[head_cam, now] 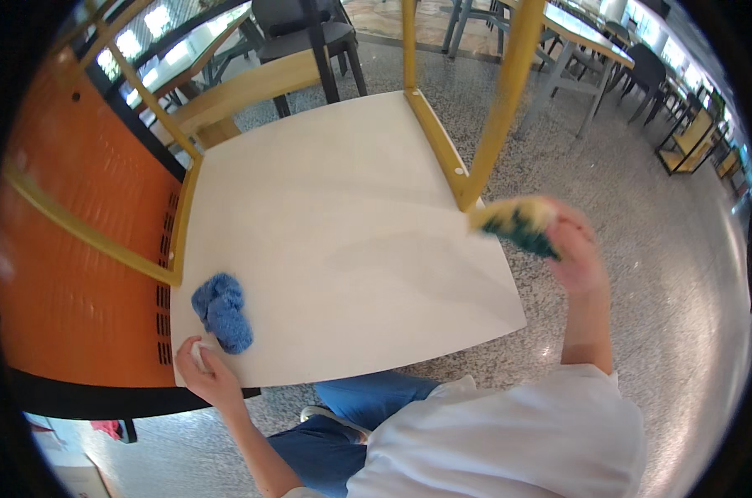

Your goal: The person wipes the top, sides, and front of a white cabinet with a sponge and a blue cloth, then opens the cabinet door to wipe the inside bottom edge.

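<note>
A white board (pixel 345 249) lies flat before me, with yellow frame legs (pixel 500 106) standing up from its sides, like an upturned table. At the near left corner my left hand (pixel 211 376) is closed around a small white object (pixel 200 355) that I cannot name. Just beyond that hand, a crumpled blue cloth (pixel 223 311) rests on the board. My right hand (pixel 575 246), somewhat blurred, grips a yellow and green sponge or cloth (pixel 519 227) over the board's right edge, close to the foot of the near right leg.
An orange panel (pixel 89 249) with black slots borders the board on the left. Beyond the far edge are a wooden bench-like piece (pixel 251 87) and a dark chair (pixel 307 40). A table (pixel 587 37), chairs and a small shelf (pixel 690 146) stand farther off to the right on speckled floor.
</note>
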A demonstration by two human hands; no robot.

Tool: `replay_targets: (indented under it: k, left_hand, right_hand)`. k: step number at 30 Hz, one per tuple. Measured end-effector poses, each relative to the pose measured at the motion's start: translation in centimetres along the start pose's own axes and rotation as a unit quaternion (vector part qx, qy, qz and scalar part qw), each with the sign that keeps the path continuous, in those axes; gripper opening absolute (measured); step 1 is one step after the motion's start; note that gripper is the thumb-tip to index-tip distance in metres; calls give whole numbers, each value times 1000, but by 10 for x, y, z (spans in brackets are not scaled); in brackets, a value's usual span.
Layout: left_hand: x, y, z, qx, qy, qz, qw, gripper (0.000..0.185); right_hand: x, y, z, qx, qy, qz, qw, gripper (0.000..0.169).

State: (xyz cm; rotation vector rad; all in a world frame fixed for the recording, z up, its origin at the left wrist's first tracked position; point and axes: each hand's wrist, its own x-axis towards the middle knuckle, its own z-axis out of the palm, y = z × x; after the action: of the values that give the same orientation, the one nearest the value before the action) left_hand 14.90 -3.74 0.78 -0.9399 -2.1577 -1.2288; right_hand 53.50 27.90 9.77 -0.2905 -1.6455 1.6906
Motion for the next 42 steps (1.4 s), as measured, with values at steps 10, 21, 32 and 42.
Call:
replay_targets:
  k: [10, 21, 32, 42]
  left_hand:
    - [-55, 192, 97, -36, -244, 248, 937, 18]
    - [-64, 200, 107, 43, -230, 266, 935, 21]
    - [-65, 192, 98, 62, -212, 262, 940, 17]
    - [-65, 190, 104, 33, -185, 283, 941, 23]
  right_hand:
    - [61, 151, -89, -402, 145, -201, 881, 30]
    - [292, 222, -159, -591, 106, -63, 797, 27]
    - [163, 188, -124, -543, 19, -180, 820, 35]
    - [-54, 56, -41, -486, -126, -150, 852, 43]
